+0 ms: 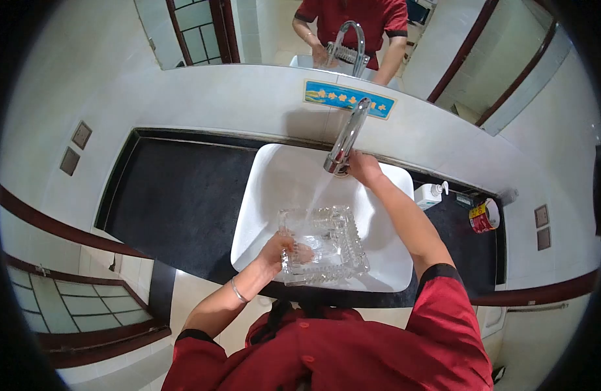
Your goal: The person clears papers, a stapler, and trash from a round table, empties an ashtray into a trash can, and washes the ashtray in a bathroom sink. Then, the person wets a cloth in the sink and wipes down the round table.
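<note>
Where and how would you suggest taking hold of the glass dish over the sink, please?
I'd come from the left and grip the glass dish by its left wall, as the left hand does. The raised side offers an edge to clasp, and the water falls towards the far side. Wet glass may slip, so hold firmly.
</note>
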A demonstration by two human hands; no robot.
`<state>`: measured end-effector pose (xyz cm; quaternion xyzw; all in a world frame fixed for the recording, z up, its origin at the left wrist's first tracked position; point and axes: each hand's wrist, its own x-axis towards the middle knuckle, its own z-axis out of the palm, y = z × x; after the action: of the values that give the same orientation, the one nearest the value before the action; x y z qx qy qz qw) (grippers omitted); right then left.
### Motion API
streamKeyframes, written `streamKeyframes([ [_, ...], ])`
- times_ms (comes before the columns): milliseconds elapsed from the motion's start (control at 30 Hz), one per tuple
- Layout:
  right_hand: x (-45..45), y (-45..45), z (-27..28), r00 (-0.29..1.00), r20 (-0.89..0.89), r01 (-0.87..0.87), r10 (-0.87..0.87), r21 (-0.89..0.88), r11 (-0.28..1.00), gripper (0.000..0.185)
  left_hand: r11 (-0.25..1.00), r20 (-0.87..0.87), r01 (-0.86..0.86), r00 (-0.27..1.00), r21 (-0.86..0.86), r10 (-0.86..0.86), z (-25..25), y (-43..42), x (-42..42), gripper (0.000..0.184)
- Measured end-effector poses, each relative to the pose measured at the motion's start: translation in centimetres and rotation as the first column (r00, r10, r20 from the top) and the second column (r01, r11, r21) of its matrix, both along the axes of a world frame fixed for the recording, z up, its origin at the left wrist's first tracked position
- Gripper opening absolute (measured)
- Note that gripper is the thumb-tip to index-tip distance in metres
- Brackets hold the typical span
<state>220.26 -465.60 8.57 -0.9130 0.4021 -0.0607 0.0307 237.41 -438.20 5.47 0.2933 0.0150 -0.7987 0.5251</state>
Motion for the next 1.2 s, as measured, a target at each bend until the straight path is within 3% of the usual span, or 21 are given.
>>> streamKeyframes([
  [67,0.0,-1.5,0.9,0.987,-0.116,-0.085,0.107,0.178,0.980,0.046,0.998,0.111,-0.021,0.994,0.051,0.015,1.7,0.2,0.2,0.041],
  [167,0.5,-2.4,1.9,0.977,-0.017,-0.195,0.214,0.349,0.917,0.045,0.983,0.023,-0.043,0.999,0.178,0.039,2.8,0.1,0.1,0.032],
  [200,0.5,-1.6,1.9,0.991,-0.108,-0.031,0.076,0.369,0.929,0.033,0.996,0.115,-0.045,0.993,0.075,0.036,2.9,0.0,0.1,0.035],
  [233,0.7,0.6,2.5,0.991,-0.111,-0.031,0.077,0.370,0.928,0.033,0.999,0.205,-0.036,0.978,-0.030,0.041,2.9,0.0,0.1,0.040],
  [267,0.7,2.9,2.8,0.999,0.049,-0.012,0.008,0.085,0.996,0.027,0.999,0.202,-0.038,0.978,-0.034,0.044,1.8,-0.1,0.5,0.040],
  [300,0.6,5.4,2.8,0.976,0.219,0.053,-0.009,-0.198,0.979,0.021,0.988,-0.071,-0.054,0.997,-0.145,0.044,-0.4,-0.2,1.1,0.036],
  [367,-0.6,11.5,2.2,0.968,0.235,-0.085,0.084,-0.004,0.996,0.022,0.964,-0.348,-0.111,0.937,-0.240,0.021,-1.5,-0.4,1.2,0.031],
  [400,-0.8,14.1,1.8,0.977,0.188,-0.145,0.100,0.241,0.960,0.021,0.983,-0.024,-0.060,0.998,-0.174,0.057,-0.5,-0.6,1.3,0.029],
  [433,-0.8,16.0,1.5,0.981,0.151,-0.177,0.119,0.471,0.864,0.020,0.995,0.307,-0.022,0.950,-0.095,0.050,0.6,-0.6,1.1,0.027],
  [500,-0.4,17.0,-1.5,0.971,0.093,-0.237,0.221,0.246,0.940,0.026,0.997,0.352,-0.047,0.934,-0.059,0.065,0.6,-1.0,0.3,0.025],
  [533,0.5,16.8,-3.1,0.973,0.092,-0.227,0.210,0.246,0.942,0.026,0.989,0.189,-0.014,0.981,-0.148,0.042,-1.7,-1.4,0.0,0.025],
  [567,1.8,16.3,-4.6,0.868,0.386,-0.413,0.311,0.215,0.885,0.029,0.971,0.026,0.004,1.000,-0.240,0.002,-3.0,-1.6,-0.1,0.024],
  [600,2.4,15.9,-5.3,0.668,0.641,-0.575,0.377,0.123,0.809,0.032,0.970,0.030,0.013,1.000,-0.242,-0.006,-2.1,-1.4,-0.7,0.024],
  [633,2.4,16.8,-3.0,0.767,0.595,-0.583,0.240,0.491,0.647,0.037,0.985,0.126,-0.013,0.991,-0.173,0.035,-0.3,-1.2,-1.5,0.028],
  [700,1.7,17.3,-2.2,0.808,0.501,-0.514,0.311,0.341,0.787,0.039,0.994,0.223,-0.041,0.973,-0.097,0.062,1.4,-0.8,-1.9,0.032],
  [833,2.8,17.5,-1.4,0.720,0.620,-0.591,0.313,0.310,0.745,0.036,0.983,0.306,0.043,0.952,-0.180,0.014,0.0,-1.5,-2.1,0.034],
  [900,4.2,16.8,0.3,0.739,0.480,-0.472,0.473,-0.133,0.872,0.030,0.978,0.173,0.105,0.982,-0.183,-0.073,-0.2,-1.6,-1.7,0.033],
  [967,4.0,14.3,-0.5,0.799,0.336,-0.519,0.498,-0.032,0.854,0.028,0.986,0.154,0.087,0.986,-0.143,-0.065,1.1,-1.3,-1.7,0.031],
  [1033,2.4,12.8,1.4,0.921,-0.129,-0.298,0.366,0.370,0.880,0.025,0.991,0.143,0.073,0.988,-0.111,-0.057,3.2,-1.1,-1.4,0.029],
  [1133,-0.9,12.0,0.9,0.951,-0.168,-0.196,0.259,0.320,0.927,0.031,0.969,0.088,0.040,0.996,-0.244,-0.019,4.0,-1.2,-1.0,0.031],
  [1200,-3.6,12.3,-2.1,0.894,0.443,-0.180,0.066,0.221,0.959,0.038,0.962,0.142,0.056,0.990,-0.268,-0.018,2.0,-1.3,-0.6,0.030],
])
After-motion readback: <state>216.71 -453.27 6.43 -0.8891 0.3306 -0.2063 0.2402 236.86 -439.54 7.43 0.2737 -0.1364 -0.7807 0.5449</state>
